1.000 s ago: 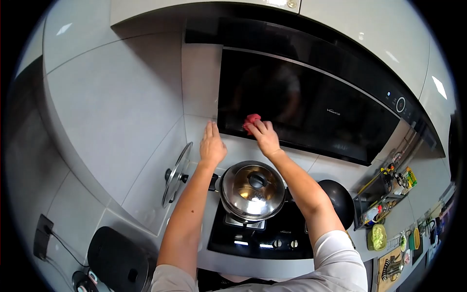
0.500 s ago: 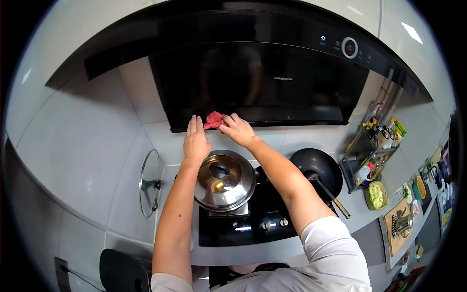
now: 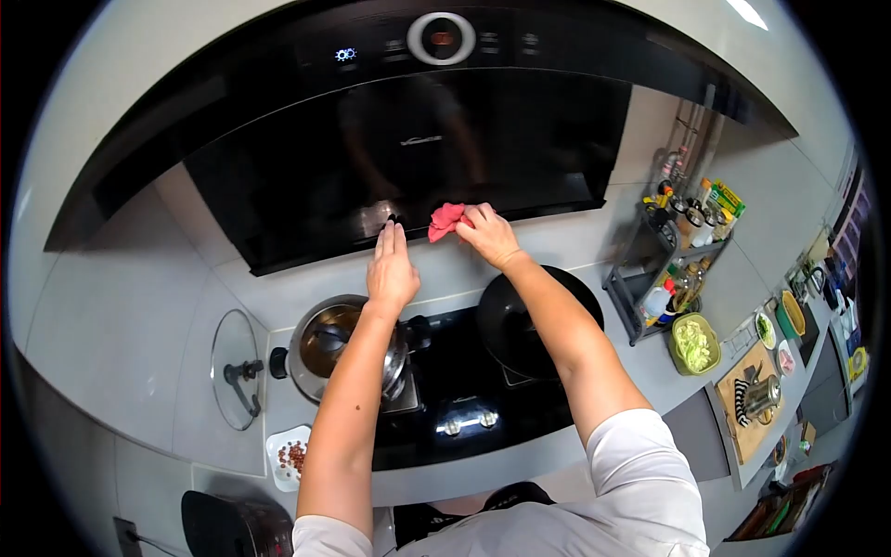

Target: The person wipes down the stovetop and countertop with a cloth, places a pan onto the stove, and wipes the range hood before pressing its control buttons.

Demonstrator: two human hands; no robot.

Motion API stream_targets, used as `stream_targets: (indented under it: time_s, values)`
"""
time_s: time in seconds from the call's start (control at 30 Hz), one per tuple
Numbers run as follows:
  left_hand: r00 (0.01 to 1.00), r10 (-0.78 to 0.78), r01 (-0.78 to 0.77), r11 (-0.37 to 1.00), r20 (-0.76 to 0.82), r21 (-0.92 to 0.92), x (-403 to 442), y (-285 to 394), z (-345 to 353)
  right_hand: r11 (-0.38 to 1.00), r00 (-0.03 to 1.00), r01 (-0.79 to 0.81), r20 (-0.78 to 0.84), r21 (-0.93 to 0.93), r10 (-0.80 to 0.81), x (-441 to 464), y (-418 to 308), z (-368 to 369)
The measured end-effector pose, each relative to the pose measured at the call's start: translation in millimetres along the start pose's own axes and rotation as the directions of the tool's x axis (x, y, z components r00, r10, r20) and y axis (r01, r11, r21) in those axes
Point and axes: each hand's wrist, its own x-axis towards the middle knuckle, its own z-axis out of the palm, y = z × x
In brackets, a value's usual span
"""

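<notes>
My right hand (image 3: 487, 234) grips a crumpled red cloth (image 3: 447, 221) between thumb and fingers, against the lower edge of the black range hood panel (image 3: 520, 148). To its left, my left hand (image 3: 393, 274) has its fingers stretched out, the tips at the panel's bottom edge, and it holds nothing. Below my left forearm a steel pot with a lid (image 3: 320, 348) sits on the black stove (image 3: 445, 404). A dark wok (image 3: 515, 325) stands on the stove's right side, partly behind my right forearm.
A glass lid (image 3: 237, 371) leans at the left wall, near a white plate (image 3: 281, 459) with small reddish pieces. On the right are a bottle rack (image 3: 636, 278), a green basket of cut vegetables (image 3: 694, 345) and a cutting board (image 3: 742, 432) with a metal container.
The view has turned rightward. My right hand and the cloth have moved right along the panel's lower edge. My left hand also has shifted right along it, its fingers still straight.
</notes>
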Motion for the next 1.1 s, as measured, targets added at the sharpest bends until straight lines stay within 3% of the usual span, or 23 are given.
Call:
stream_targets:
  time_s: [0.3,0.6,0.73,0.83,0.93,1.03,1.1]
  values:
    - [0.997,0.049,-0.047,0.999,0.054,-0.023,19,108,66,0.989,0.992,-0.119,0.038,-0.084,0.123,-87,121,-44]
    - [0.997,0.071,-0.07,0.997,0.036,-0.026,16,199,111,0.922,0.916,-0.33,0.166,-0.203,0.365,-159,225,-90]
    - [0.995,0.083,-0.081,0.996,0.06,-0.022,2,231,106,0.871,0.859,-0.477,0.149,-0.113,0.49,-167,221,-109]
    - [0.994,0.08,-0.078,0.996,0.08,-0.036,-5,255,83,0.835,0.841,-0.536,-0.009,0.126,0.541,-169,205,-125]
    - [0.988,0.149,-0.143,0.983,0.041,-0.117,-15,275,66,0.675,0.712,-0.643,-0.043,0.361,0.701,-178,181,-149]
    - [0.975,0.215,-0.204,0.967,0.062,-0.152,-26,300,57,0.654,0.685,-0.664,-0.057,0.362,0.727,-195,167,-190]
    - [0.965,0.259,-0.245,0.948,0.043,-0.204,-35,320,58,0.567,0.615,-0.726,0.0,0.389,0.788,-205,154,-221]
